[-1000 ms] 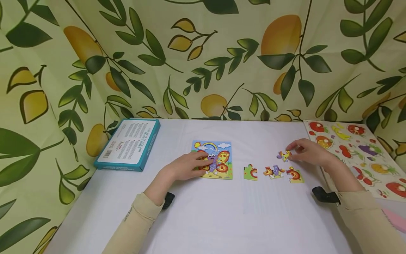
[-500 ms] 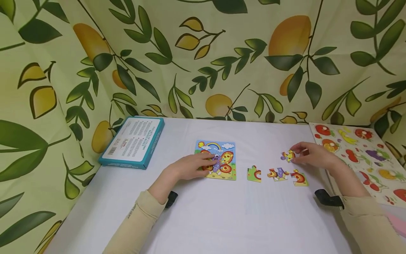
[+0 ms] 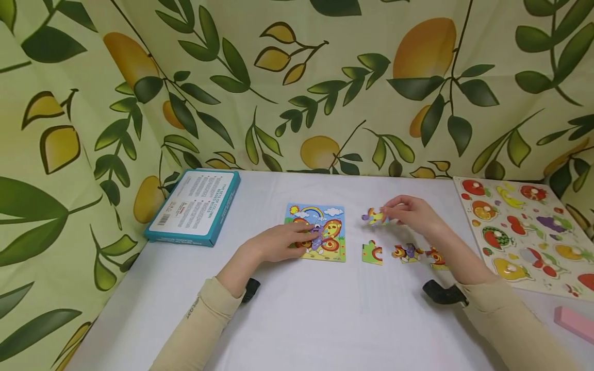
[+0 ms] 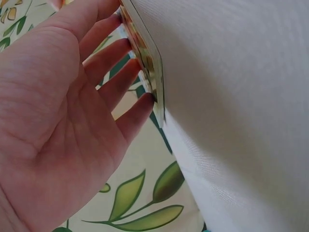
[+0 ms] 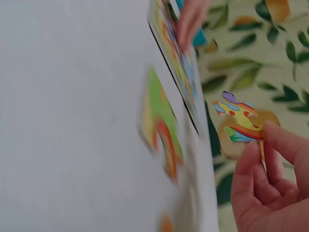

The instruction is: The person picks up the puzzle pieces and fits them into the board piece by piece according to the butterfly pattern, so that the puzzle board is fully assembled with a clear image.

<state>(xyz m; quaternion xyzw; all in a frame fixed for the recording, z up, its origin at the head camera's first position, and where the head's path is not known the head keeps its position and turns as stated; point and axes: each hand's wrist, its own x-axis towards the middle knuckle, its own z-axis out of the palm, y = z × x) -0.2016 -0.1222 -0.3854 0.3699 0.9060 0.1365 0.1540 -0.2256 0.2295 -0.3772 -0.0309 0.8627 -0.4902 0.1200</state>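
Observation:
A square butterfly puzzle board (image 3: 333, 252) lies on the white table. My left hand (image 3: 274, 244) rests on its left side; in the left wrist view the slightly bent fingertips (image 4: 147, 101) touch the board's face near its edge. Between thumb and fingers my right hand (image 3: 415, 214) pinches a yellow, red and purple puzzle piece (image 5: 244, 118), held above the table to the right of the board. Below it lie a green-cornered puzzle piece (image 3: 372, 253), a purple-bodied piece (image 3: 407, 253) and a red-and-yellow piece (image 3: 437, 258), the last partly hidden by the right forearm.
A teal-edged white box (image 3: 192, 206) lies at the back left. On the right side is a fruit peg board (image 3: 506, 242), with a pink block (image 3: 574, 323) in front of it. A leaf-patterned curtain (image 3: 287, 113) borders the table's back and left.
My right hand has carried the pinched puzzle piece left and slightly away from me, closer to the board. The left hand stays on the board. The head view has shifted a little.

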